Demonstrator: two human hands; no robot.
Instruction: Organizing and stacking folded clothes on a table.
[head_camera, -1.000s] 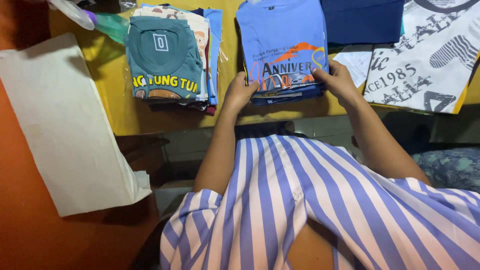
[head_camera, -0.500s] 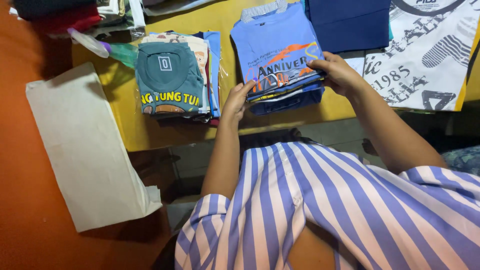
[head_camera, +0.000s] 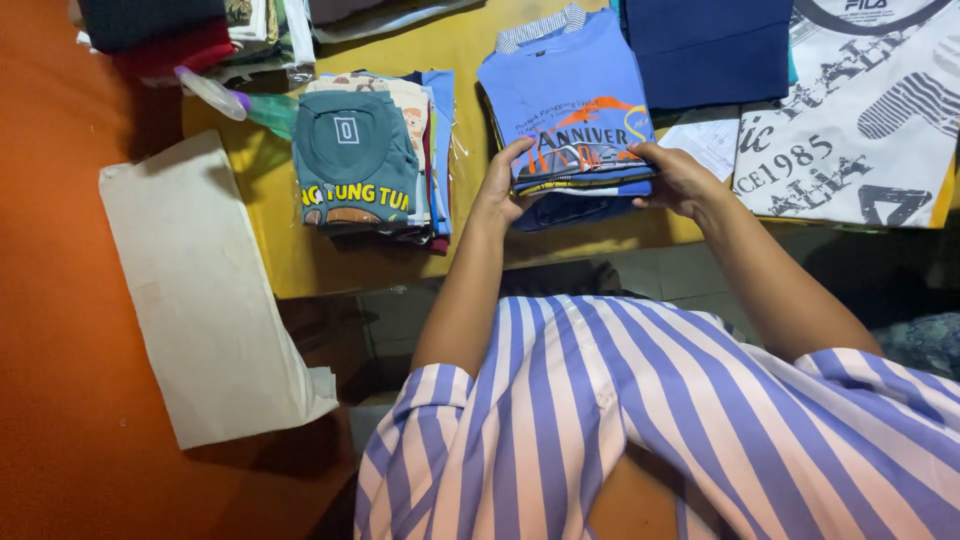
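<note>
Both hands grip a stack of folded shirts (head_camera: 570, 120) at the near edge of the yellow table (head_camera: 290, 260). The left hand (head_camera: 503, 185) pinches its left side, the right hand (head_camera: 678, 180) its right, fingers curled over the blue top shirt. Just left of that stack sits another pile (head_camera: 365, 160), topped in teal.

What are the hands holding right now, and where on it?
Both hands grip the folded blue shirt atop a stack: the left hand at its near left corner, the right hand at its near right corner.
</note>
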